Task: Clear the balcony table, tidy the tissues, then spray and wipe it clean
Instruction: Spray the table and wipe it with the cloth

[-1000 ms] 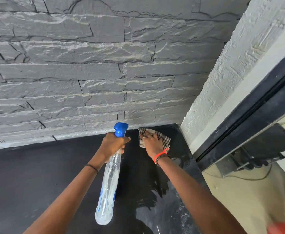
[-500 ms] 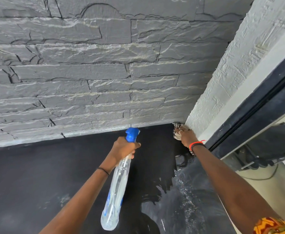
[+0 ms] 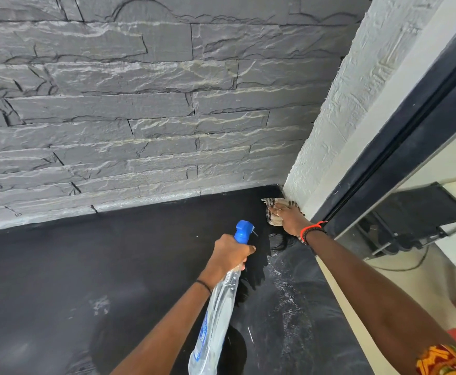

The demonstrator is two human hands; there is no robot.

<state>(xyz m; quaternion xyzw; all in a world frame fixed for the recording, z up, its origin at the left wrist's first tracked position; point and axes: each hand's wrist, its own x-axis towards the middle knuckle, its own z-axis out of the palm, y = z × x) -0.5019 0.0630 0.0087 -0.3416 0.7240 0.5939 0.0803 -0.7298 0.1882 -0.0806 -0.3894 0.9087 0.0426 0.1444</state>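
Spray bottle [image 3: 216,320] up, cloth [image 3: 271,212] down in the far right corner of the table [image 3: 113,266]!
Over the middle of the black table, the left hand [image 3: 231,251] is wrapped round the neck of the clear bottle, blue nozzle aimed at the table's back edge, body hanging above the top. Wet streaks gleam along the table's right side. In the table's far right corner, the right hand [image 3: 289,217] presses the checked cloth down, fingers spread on it.
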